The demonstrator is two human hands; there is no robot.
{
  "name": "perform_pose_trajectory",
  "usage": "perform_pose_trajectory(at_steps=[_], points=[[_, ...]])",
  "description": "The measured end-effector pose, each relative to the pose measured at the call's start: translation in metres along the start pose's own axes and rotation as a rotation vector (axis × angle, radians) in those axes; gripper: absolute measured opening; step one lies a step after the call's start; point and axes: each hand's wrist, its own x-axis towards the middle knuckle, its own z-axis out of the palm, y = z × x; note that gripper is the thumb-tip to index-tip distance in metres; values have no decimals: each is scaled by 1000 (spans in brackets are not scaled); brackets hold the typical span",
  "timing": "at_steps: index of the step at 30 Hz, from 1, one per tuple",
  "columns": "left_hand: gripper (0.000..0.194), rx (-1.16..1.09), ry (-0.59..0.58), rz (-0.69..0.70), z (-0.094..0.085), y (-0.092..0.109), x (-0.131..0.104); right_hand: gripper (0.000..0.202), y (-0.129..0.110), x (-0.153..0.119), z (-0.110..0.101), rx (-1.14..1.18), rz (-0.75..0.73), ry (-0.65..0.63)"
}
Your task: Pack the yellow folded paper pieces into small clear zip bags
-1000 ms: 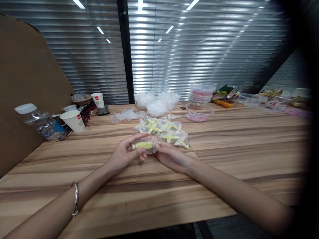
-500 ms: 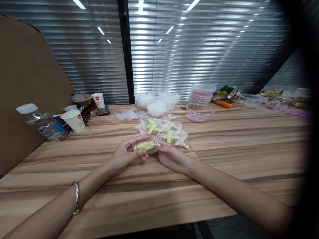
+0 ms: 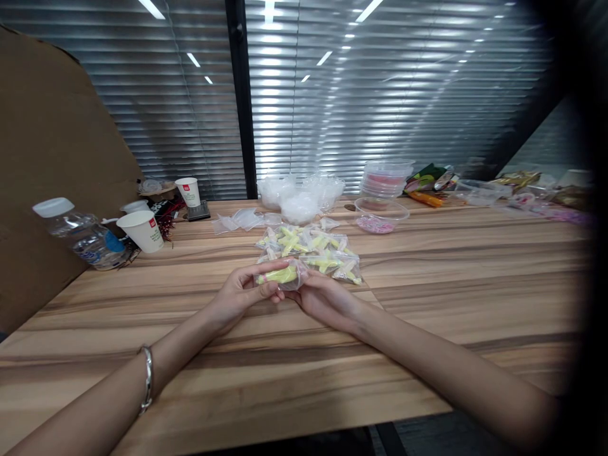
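A small clear plastic bag [image 3: 280,275] with a yellow item inside is held between my hands, above the wooden table [image 3: 199,380]. My left hand [image 3: 242,291] grips its left part, thumb in front and fingers behind. At the bag's right end, my right hand [image 3: 325,296] pinches the clear plastic; some of its fingertips are hidden behind the bag. Just beyond my hands lies a pile of similar filled bags [image 3: 323,247] with yellow and pale pink pieces.
Behind the pile sit crumpled clear plastic [image 3: 301,196] and flat clear bags [image 3: 244,219]. Paper cups [image 3: 141,230] and a bottle [image 3: 90,237] stand left. Round clear containers [image 3: 386,180], a tub of pink pieces [image 3: 376,223] and an orange item [image 3: 426,199] are at the back right.
The bag has turned slightly in my fingers, and its clear right end looks tilted differently. Both hands remain in nearly the same place.
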Motion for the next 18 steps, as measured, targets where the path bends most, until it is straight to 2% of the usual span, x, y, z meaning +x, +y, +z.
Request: perform_pose_trajectory(at_steps=[8,18], points=[[38,-110,135,48,-2,-3,3,23,-2,1,-11,-64,-102,172],[38,67,251,128,-8,-10,6,26,-3,2,-12,-216,-119,250]])
